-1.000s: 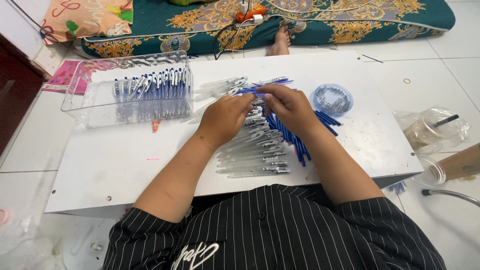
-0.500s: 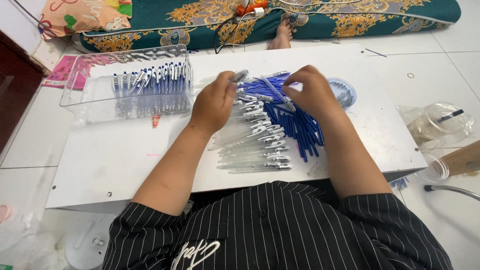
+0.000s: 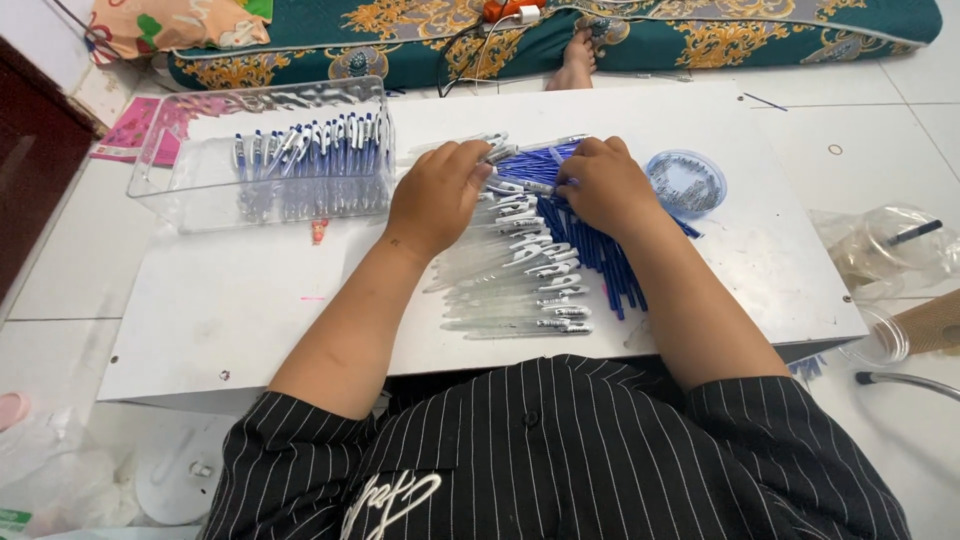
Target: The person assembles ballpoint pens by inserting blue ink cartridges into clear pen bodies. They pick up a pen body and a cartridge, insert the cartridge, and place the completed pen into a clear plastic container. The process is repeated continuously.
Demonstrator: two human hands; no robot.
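Hands work at the far middle of the white board (image 3: 250, 320): the left hand (image 3: 437, 195) lies palm-down, fingers curled onto clear pen barrels (image 3: 510, 285); the right hand (image 3: 603, 185) pinches blue refills (image 3: 600, 260), though what exactly it grips is hidden. Loose barrels fan toward the near edge; a sweeping wrist could likely roll some off, or knock the round lid (image 3: 686, 183) near the right edge

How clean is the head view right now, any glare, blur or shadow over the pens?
Head view: even, soft light, only faint shadows under the left hand and right hand; clear pen barrels blend into the white board; mild glints on the clear box; edges bow slightly, no evident motion blur.
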